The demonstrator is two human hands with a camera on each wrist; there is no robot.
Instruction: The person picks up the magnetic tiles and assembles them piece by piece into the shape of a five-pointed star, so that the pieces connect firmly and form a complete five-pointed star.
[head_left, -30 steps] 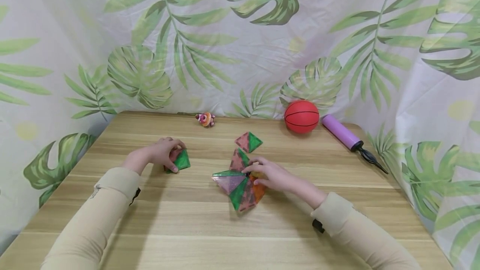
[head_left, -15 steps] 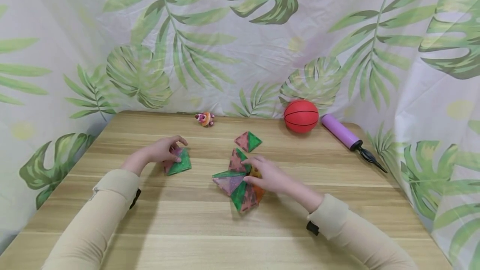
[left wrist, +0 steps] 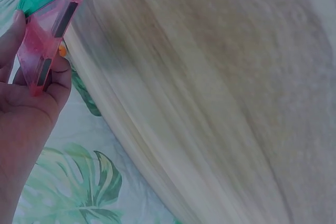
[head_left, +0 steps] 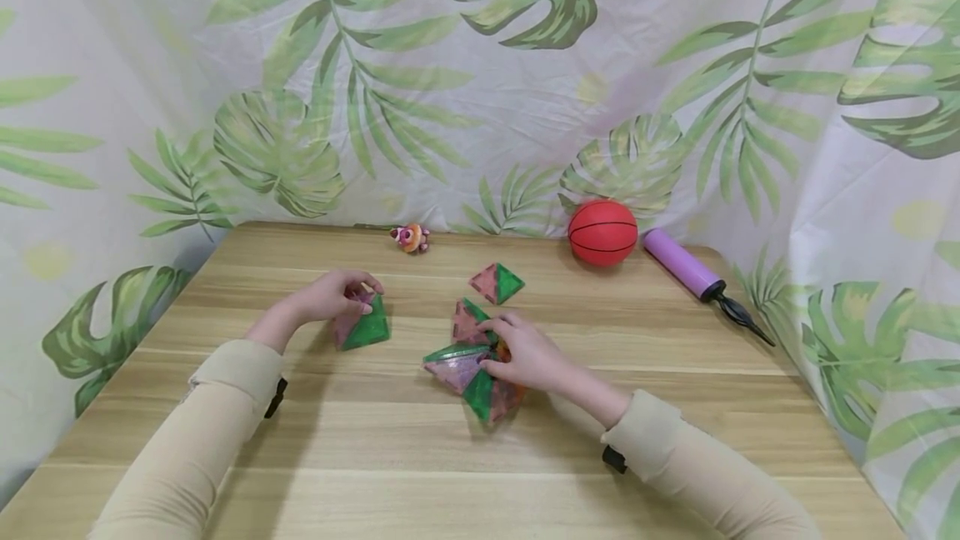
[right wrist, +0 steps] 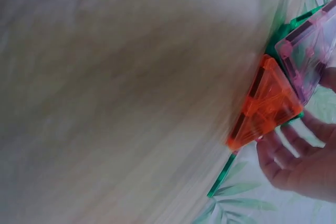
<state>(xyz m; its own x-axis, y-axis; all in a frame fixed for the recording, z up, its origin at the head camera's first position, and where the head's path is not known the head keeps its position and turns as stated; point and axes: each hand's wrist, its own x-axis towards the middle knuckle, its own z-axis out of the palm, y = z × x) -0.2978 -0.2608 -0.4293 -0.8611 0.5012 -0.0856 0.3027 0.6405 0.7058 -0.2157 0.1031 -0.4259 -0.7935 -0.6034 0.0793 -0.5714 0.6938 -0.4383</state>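
My left hand (head_left: 322, 298) pinches a joined pair of triangular magnetic tiles (head_left: 370, 327), one green and one pink, at the left of the table. In the left wrist view the thumb lies on one face of the pink tile (left wrist: 44, 35) and the fingers curl behind it. Mid-table, my right hand (head_left: 534, 357) grips a fanned cluster of magnetic tiles (head_left: 454, 370) in green, pink, purple and orange. The right wrist view has its fingers at the lower edge of the orange tile (right wrist: 269, 109), with the purple tile (right wrist: 307, 51) by the thumb. The hand covers part of the cluster.
Behind the cluster lies a pink and green tile pair (head_left: 497, 283). Along the back edge are a small toy figure (head_left: 411, 238), a red ball (head_left: 603, 232) and a purple hand pump (head_left: 686, 267). A leaf-print cloth (head_left: 405, 90) hangs behind the wooden table (head_left: 420, 482).
My left hand has shifted its hold and moved the tile pair slightly right. The right hand has moved a little left and closed on the cluster, whose tiles have shifted and tilted.
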